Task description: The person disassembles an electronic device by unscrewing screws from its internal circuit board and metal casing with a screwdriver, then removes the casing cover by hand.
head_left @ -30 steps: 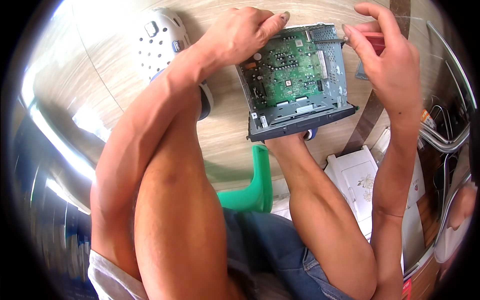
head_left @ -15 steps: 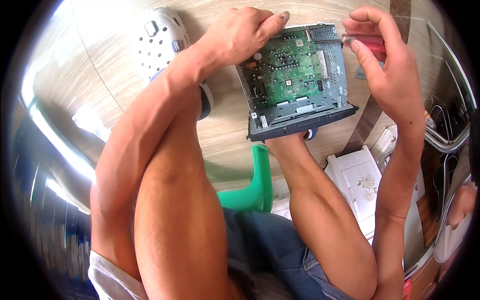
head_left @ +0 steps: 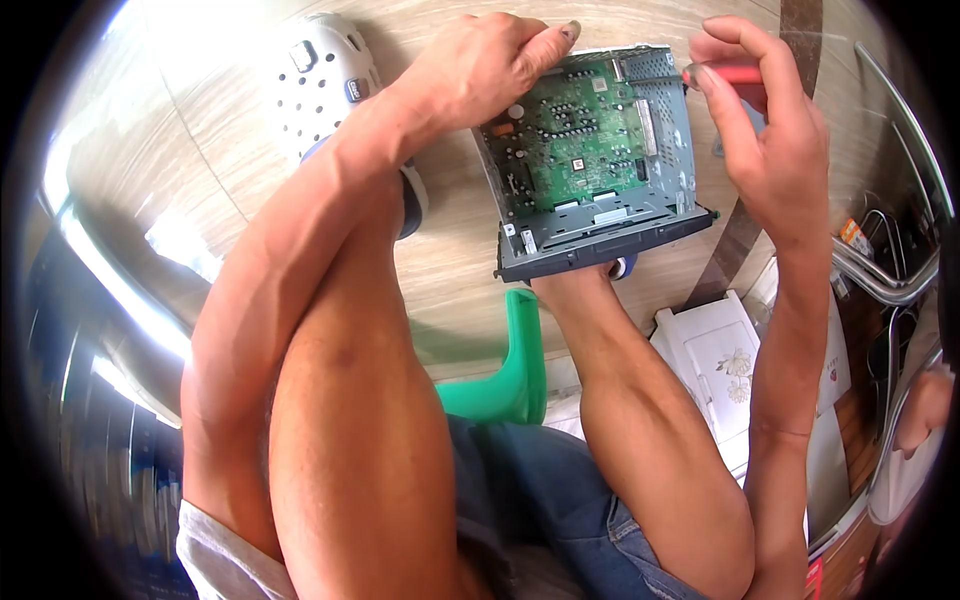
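Observation:
An open metal device case [head_left: 672, 150] with a dark front panel rests tilted over my lower right leg and foot. Inside it lies a green circuit board [head_left: 585, 135]. My left hand [head_left: 490, 70] grips the case's upper left edge, thumb on the rim and the other fingers partly hidden. At the upper right, my right hand [head_left: 765, 120] is closed on the red handle of a screwdriver [head_left: 738, 75]. Its shaft runs left across the case's right wall, and the tip is too small to make out against the board's upper right corner.
A white perforated clog [head_left: 320, 85] is on my left foot. Between my legs is a green plastic stool [head_left: 522, 350]. To the right are a white box with a flower print [head_left: 705, 350] and a chrome tube frame [head_left: 890, 290]. Part of a grey piece shows behind my right hand.
My right hand's fingers and wrist have shifted slightly around the red handle, which has turned. My left hand and the case have stayed almost in place.

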